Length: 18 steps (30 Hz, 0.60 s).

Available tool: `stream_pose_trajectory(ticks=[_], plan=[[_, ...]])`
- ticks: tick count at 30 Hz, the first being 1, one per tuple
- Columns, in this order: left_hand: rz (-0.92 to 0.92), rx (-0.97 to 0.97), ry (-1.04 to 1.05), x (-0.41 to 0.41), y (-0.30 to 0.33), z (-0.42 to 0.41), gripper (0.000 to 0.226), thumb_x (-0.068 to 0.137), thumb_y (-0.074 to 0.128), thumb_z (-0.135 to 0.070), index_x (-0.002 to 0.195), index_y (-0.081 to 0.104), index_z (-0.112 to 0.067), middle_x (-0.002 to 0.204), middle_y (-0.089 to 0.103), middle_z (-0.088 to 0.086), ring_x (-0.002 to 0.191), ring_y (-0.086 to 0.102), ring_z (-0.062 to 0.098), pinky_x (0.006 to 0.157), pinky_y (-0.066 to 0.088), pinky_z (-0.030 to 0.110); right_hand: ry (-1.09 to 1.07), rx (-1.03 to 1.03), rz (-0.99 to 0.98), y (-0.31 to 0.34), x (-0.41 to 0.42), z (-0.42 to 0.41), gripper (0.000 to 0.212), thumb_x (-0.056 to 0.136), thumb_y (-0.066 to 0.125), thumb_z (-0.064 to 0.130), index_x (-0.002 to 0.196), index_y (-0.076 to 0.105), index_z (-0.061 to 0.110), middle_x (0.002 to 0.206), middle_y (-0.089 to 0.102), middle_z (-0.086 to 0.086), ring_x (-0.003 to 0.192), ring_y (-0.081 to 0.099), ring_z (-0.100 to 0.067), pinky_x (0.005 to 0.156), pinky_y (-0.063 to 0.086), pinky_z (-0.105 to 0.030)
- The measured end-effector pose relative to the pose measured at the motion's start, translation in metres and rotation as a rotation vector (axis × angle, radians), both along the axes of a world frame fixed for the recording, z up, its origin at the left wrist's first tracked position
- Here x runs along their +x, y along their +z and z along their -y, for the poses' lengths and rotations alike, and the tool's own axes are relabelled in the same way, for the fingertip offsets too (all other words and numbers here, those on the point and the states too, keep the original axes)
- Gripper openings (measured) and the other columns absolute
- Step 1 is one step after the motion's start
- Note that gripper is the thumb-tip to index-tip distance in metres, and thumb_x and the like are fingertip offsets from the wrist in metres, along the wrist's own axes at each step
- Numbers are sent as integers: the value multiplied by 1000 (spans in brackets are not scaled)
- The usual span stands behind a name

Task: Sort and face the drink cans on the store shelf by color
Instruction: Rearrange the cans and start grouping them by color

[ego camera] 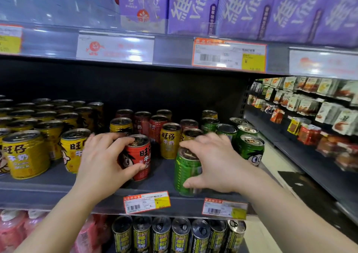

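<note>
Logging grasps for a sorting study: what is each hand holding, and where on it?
Left hand grips the red can around its side, fingers over the top rim. Right hand grips the green can likewise.

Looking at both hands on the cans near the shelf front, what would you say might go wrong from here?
The green can gripped by the right hand stands close to the shelf's front edge; a slip might send it off.

The left hand holds the red can right beside a yellow can, which might be bumped.

Yellow cans sit mixed among the red cans behind, easy to overlook.
</note>
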<state>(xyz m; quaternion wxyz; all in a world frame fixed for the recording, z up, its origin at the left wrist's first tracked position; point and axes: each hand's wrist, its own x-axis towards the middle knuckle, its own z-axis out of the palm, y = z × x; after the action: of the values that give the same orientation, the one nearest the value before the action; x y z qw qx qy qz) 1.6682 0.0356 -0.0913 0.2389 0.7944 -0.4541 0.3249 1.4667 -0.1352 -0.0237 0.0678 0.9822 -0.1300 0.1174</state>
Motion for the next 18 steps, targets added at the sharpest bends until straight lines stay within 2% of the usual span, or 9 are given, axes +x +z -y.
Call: stream_pose_trajectory(ticks=[6,11,14,18], plan=[[-7,20,32,-5,2,10,78,62,47,-74,111,65,-17,102,64,9,102,53,35,92,40,58,-197,-1,61,-3,-46,30,89,69,63,65,144,21,41,147,29,7,133,22,-21,111,12,-42],[8,17,25,-3,1,12,77,63,49,-74,111,65,-16,102,64,9,102,54,35,93,39,60,-264,-3,92,-10,-58,46,88,71,61,67,145,23,38,151,28,10,136,22,-21,111,15,-40],[10,6,1,-1,-1,13,77,63,52,-75,109,66,-15,101,64,8,101,56,35,93,38,60,-264,-22,183,-21,-49,53,81,71,64,65,141,35,38,148,37,12,138,27,-21,109,15,-40],[14,-27,-15,-3,-2,13,75,63,54,-73,109,66,-16,102,63,7,102,55,34,92,39,60,-323,-12,310,-36,-32,64,70,57,80,56,120,61,29,125,63,-2,118,55,-33,97,37,-52]])
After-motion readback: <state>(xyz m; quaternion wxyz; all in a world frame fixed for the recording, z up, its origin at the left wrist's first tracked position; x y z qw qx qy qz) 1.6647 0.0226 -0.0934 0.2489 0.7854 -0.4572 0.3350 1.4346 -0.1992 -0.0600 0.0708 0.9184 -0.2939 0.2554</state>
